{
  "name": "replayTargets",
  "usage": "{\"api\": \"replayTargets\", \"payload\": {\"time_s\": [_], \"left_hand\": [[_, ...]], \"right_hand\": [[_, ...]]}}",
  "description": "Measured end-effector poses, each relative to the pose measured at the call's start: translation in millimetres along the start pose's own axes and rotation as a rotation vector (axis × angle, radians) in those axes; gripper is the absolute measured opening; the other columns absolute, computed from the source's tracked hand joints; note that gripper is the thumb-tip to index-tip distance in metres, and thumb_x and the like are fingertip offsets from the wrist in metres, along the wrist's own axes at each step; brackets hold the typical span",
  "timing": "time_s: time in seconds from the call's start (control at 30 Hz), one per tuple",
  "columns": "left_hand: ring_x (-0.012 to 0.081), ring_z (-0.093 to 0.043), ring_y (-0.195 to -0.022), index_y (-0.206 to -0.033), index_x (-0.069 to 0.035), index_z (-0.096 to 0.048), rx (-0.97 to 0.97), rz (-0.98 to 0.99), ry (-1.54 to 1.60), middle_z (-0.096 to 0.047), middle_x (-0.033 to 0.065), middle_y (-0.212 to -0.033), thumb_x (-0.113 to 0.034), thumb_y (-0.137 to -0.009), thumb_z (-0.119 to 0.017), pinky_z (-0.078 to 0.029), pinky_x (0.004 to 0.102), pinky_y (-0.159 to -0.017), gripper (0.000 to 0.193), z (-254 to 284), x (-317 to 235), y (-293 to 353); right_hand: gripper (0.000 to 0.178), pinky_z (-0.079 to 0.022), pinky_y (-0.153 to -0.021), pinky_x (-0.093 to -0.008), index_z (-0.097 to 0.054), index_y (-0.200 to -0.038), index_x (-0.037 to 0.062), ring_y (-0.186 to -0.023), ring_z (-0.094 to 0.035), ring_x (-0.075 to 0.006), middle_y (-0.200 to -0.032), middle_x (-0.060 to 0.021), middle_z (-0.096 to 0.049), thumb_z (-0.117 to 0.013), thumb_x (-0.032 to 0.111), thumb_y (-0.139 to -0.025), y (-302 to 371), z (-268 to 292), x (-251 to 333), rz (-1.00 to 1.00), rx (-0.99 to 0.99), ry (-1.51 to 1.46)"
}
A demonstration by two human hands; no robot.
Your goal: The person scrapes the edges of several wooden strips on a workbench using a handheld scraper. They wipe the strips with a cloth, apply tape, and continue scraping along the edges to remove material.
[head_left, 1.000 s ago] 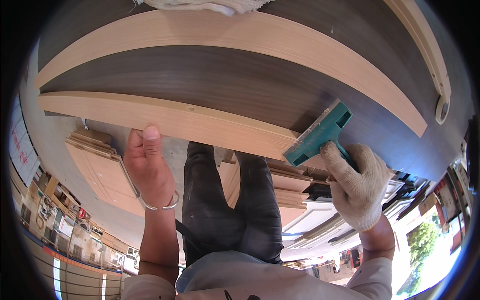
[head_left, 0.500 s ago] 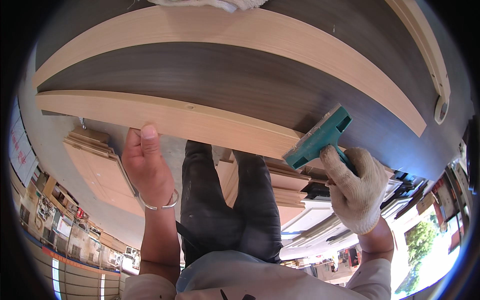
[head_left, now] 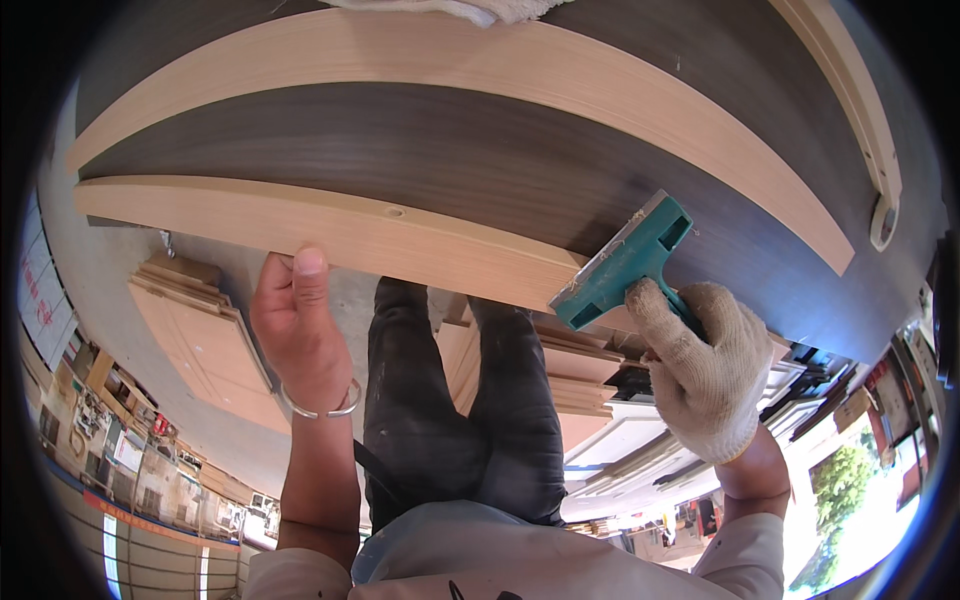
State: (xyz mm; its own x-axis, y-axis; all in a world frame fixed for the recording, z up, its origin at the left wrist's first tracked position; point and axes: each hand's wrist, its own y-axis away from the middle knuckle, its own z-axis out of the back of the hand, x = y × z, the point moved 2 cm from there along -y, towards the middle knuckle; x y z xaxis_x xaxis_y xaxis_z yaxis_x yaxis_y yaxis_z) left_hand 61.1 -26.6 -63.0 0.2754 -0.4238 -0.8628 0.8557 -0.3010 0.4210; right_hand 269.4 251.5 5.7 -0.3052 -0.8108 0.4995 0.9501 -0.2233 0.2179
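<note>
A long light wood-grain strip (head_left: pixel 300 222) lies along the near edge of a dark brown panel (head_left: pixel 430 140); a small round hole shows in its upper edge. My bare left hand (head_left: pixel 305 325), with a metal bangle at the wrist, pinches the strip's near edge between thumb and fingers. In a knitted white glove, my right hand (head_left: pixel 715 370) grips the handle of a teal scraper (head_left: pixel 628 262). The scraper's wide blade rests over the right part of the strip, and bits of debris cling along it. The strip's right end is hidden behind scraper and glove.
A second wood-grain strip (head_left: pixel 560 65) lies farther back on the panel, with a white cloth (head_left: pixel 490 10) behind it. At the far right sits another narrow piece (head_left: pixel 850 90). Stacked boards (head_left: pixel 205 335) stand on the floor at left, and more boards (head_left: pixel 575 375) lie beyond my legs.
The scraper and my right hand have moved a little to the left along the strip. My left hand keeps its pinch and has shifted slightly right, as has the strip's hole.
</note>
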Motion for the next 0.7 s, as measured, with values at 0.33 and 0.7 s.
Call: {"api": "replayTargets", "payload": {"time_s": [0.33,0.7], "left_hand": [[0.0087,-0.054,-0.096,-0.106,-0.002,-0.066,0.0,-0.005,0.045,-0.064,-0.0007,-0.1,-0.031,-0.113,-0.066,-0.046,0.0284,-0.092,0.03,-5,-3,1],[0.009,-0.052,-0.094,-0.105,0.0,-0.066,-0.035,-0.003,-0.158,-0.063,-0.0006,-0.098,-0.034,-0.113,-0.066,-0.043,0.027,-0.091,0.034,0,-1,2]], "right_hand": [[0.065,-0.045,-0.055,-0.0363,-0.078,-0.13,0.0191,-0.066,-0.062,-0.02,-0.08,-0.0043,-0.059,-0.083,0.007,-0.066,-5,-1,4,-0.012,0.008,-0.002],[0.067,-0.05,-0.061,-0.0412,-0.077,-0.129,0.0104,-0.072,-0.065,-0.0284,-0.088,-0.0114,-0.064,-0.076,-0.002,-0.063,-13,1,10,-0.024,0.07,-0.018]]}}
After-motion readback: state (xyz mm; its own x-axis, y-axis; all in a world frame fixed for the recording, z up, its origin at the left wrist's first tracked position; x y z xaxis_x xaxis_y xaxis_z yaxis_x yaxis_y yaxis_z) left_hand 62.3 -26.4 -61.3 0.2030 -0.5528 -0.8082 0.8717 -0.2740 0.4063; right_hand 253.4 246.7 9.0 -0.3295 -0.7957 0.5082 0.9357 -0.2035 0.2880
